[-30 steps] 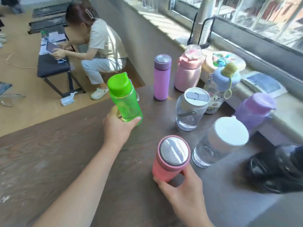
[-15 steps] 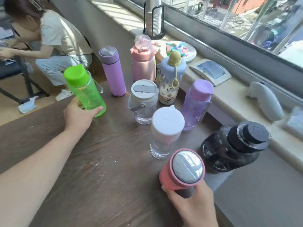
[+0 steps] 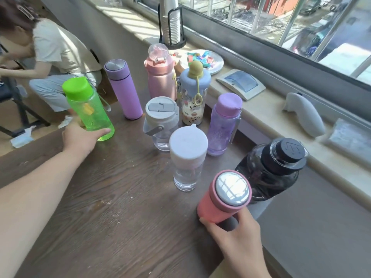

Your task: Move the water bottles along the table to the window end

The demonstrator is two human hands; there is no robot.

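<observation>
My left hand (image 3: 79, 137) grips the base of a green bottle (image 3: 88, 109), tilted, at the table's far left edge. My right hand (image 3: 236, 235) holds a coral flask with a silver lid (image 3: 222, 199) near the table's right edge, beside a black jug (image 3: 271, 169). Between them, on the wooden table (image 3: 120, 217), stand a clear white-capped bottle (image 3: 187, 157), a clear grey-lidded jug (image 3: 161, 123), a purple plastic bottle (image 3: 223, 123), a lilac flask (image 3: 123, 89), a pink bottle (image 3: 160, 74) and a blue-topped patterned bottle (image 3: 193, 95).
The windowsill (image 3: 261, 117) along the right carries a cup holder (image 3: 171, 23), a plate of coloured pieces (image 3: 202, 60), a grey panel (image 3: 241, 84) and a white handset (image 3: 303, 113). A person (image 3: 54, 57) crouches on the floor beyond the table's far left.
The view has swung right, bringing the black jug and sill into sight. Both bottles stay in my hands; the coral flask now sits closer to the black jug.
</observation>
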